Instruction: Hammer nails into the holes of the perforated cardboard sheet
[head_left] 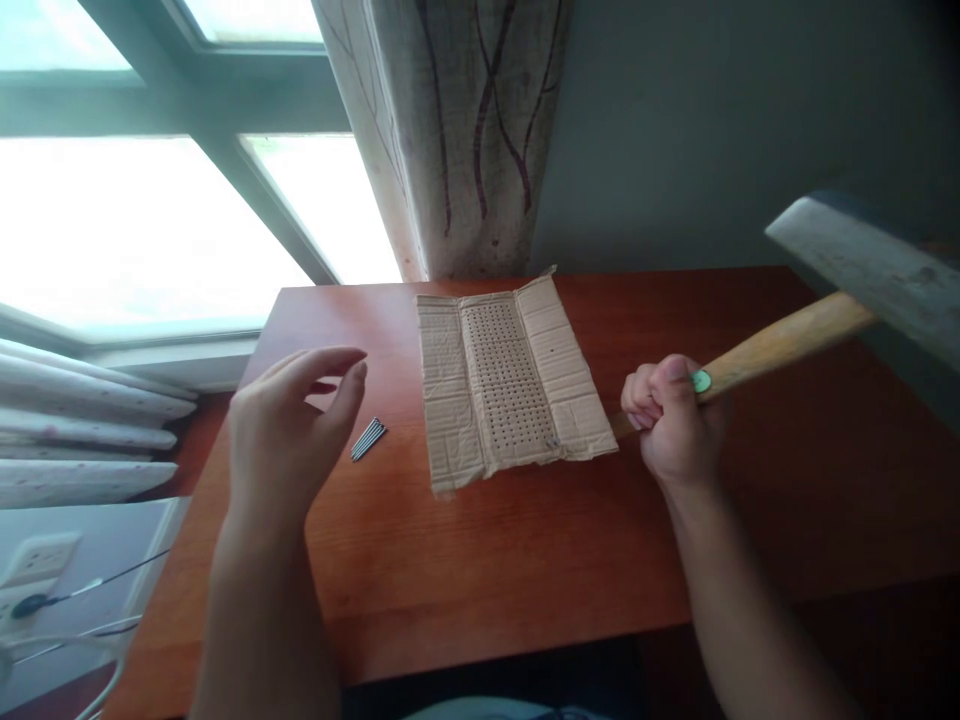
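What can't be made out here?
In the head view:
Grey metal tool head: cut off by the right edge.
Pale wooden handle: partly hidden by the grip of the right hand.
Slim silvery metal pieces: too small and bunched to count.
Reddish-brown wooden tabletop: partly covered by the perforated brown cardboard sheet.
Left hand: some fingers hidden behind others.

We can read no text, brand or number. The only label-like mark we see is a green oval sticker (701,381) on the hammer handle (787,342) at right, too small to read.
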